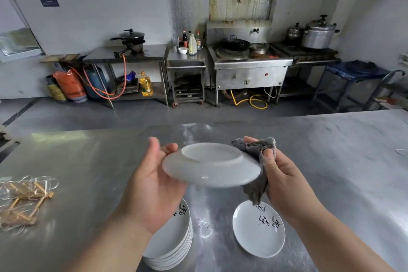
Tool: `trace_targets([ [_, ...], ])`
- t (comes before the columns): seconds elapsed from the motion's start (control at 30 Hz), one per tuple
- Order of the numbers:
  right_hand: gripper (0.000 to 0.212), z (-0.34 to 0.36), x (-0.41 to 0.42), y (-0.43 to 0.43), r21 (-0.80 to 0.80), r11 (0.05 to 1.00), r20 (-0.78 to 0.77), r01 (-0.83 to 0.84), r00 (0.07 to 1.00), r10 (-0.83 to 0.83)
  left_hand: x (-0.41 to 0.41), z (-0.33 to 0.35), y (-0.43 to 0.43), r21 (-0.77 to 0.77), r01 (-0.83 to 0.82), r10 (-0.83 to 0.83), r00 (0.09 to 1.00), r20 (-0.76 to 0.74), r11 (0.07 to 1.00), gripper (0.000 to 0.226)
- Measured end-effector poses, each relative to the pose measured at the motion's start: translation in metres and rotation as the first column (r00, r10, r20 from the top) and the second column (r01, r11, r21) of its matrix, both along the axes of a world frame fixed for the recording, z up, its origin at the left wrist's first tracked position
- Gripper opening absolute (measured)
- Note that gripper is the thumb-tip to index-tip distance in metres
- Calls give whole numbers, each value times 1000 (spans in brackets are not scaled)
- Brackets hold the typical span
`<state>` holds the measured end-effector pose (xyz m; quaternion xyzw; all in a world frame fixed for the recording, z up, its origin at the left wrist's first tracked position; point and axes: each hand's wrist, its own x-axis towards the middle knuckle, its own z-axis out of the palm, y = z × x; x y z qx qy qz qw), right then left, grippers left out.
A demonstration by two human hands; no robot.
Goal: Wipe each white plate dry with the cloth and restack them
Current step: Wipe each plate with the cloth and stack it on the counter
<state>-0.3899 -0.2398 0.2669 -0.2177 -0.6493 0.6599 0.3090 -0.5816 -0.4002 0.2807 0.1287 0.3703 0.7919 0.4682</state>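
Observation:
I hold a white plate [210, 166] upside down above the steel table [331, 150], its foot ring facing up. My left hand [152, 181] grips its left rim from below. My right hand [280, 179] grips a grey cloth [257, 161] against the plate's right rim; the cloth hangs down under it. Below, a stack of several white plates [174, 243] with black writing sits at the near left, partly hidden by my left forearm. A single white plate [258, 229] with black writing lies to its right.
A pile of clear glass mugs with wooden sticks [24, 199] lies at the table's left. Beyond the table's far edge are a floor strip, gas cylinders [72, 86], steel benches and a wok stove [245, 62].

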Motion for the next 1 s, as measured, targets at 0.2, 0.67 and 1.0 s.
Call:
trace_targets([
  [0.2, 41, -1, -2, -11, 146, 986, 57, 77, 995, -86, 4, -3, 0, -20, 53, -56, 989, -134, 998, 64],
  [0.67, 98, 32, -30, -43, 944, 111, 330, -311, 908, -260, 25, 1, 0, 85, 189, -182, 979, -88, 978, 47],
  [1.0, 103, 17, -25, -62, 922, 116, 386, -370, 904, -186, 28, -5, 4, 144, 195, -198, 980, 7, 970, 45],
])
